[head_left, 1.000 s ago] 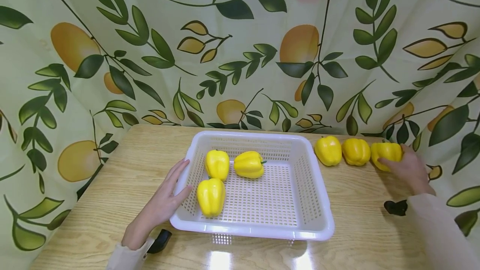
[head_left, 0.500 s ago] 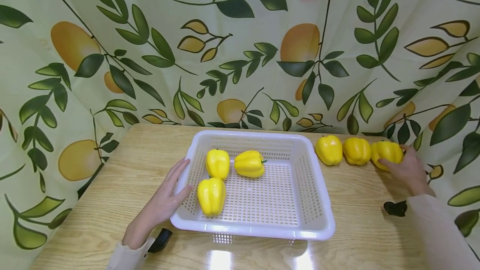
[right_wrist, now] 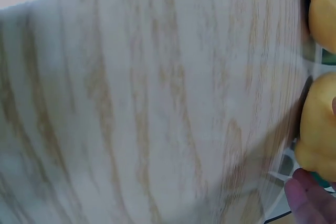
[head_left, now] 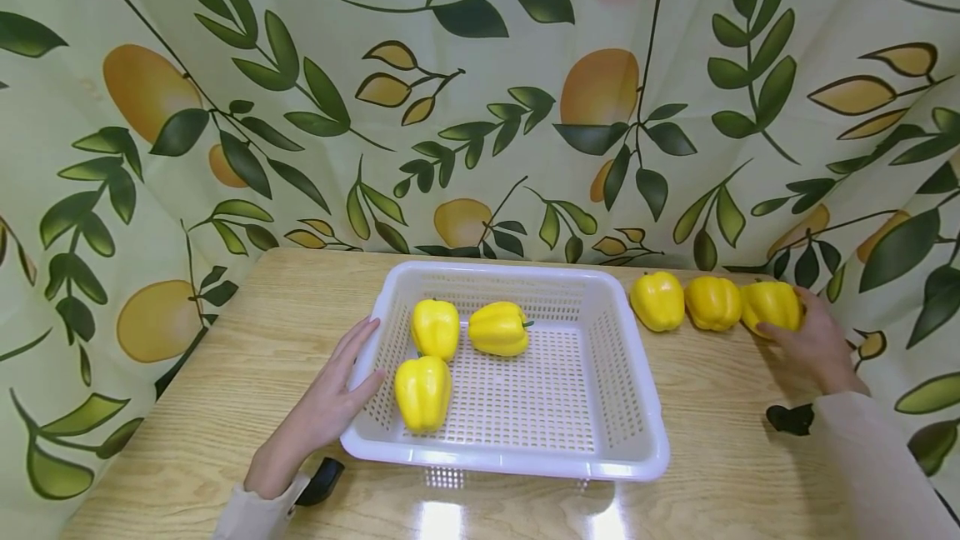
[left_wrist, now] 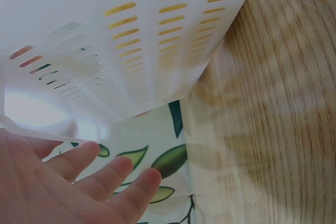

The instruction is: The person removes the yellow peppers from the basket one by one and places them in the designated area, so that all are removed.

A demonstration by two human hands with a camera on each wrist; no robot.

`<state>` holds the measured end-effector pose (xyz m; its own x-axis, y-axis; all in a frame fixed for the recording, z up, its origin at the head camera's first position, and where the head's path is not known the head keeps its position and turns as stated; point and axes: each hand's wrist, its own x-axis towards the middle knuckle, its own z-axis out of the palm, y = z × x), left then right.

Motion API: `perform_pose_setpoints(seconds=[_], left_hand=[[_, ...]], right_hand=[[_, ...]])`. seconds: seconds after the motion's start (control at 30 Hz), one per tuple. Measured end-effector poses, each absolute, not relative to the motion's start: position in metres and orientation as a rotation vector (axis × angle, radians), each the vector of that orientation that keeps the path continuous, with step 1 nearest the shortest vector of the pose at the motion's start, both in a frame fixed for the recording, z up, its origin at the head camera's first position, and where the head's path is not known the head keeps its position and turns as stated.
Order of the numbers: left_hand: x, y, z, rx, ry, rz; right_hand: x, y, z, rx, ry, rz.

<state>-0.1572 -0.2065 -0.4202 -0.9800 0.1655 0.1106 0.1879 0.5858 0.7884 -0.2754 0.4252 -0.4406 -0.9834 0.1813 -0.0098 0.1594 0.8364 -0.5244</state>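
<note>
A white perforated basket (head_left: 517,467) stands on the wooden table. My left hand (head_left: 330,394) rests at its left rim, thumb over the edge; in the left wrist view the fingers (left_wrist: 113,174) extend fairly straight beside the outer wall. Inside lie three yellow bell peppers: one at the front left (head_left: 422,394), one behind it (head_left: 435,329), and one on its side (head_left: 498,329). To the basket's right, three more form a row. My right hand (head_left: 819,344) grips the rightmost yellow bell pepper (head_left: 771,305), thumb in front and fingers behind; its fingertips are partly hidden.
The middle pepper (head_left: 712,303) of the row sits against the gripped one. The row's left pepper (head_left: 657,302) is close to the basket's right rim. A leaf-and-fruit patterned curtain (head_left: 480,107) hangs behind the wooden table (head_left: 247,340).
The pepper in my right hand has turned slightly, its stem shifting left. My right hand moved only a little with it. The left hand and basket stay in place.
</note>
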Motion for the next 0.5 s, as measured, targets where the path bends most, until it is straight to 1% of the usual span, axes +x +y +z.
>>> perform_pose_setpoints(seconds=[0.17, 0.37, 0.5], left_hand=[[-0.1569, -0.2065, -0.4205, -0.308, -2.78, -1.372], [-0.1573, -0.207, -0.4208, -0.297, -2.792, -1.363], [-0.1577, -0.2071, -0.4216, -0.287, -2.792, -1.382]], right_hand=[[-0.2733, 0.4265, -0.4401, -0.314, -2.975, 0.869], [-0.2704, 0.428, -0.4415, -0.27, -2.95, 0.832], [-0.2688, 0.4268, -0.4393, -0.307, -2.958, 0.823]])
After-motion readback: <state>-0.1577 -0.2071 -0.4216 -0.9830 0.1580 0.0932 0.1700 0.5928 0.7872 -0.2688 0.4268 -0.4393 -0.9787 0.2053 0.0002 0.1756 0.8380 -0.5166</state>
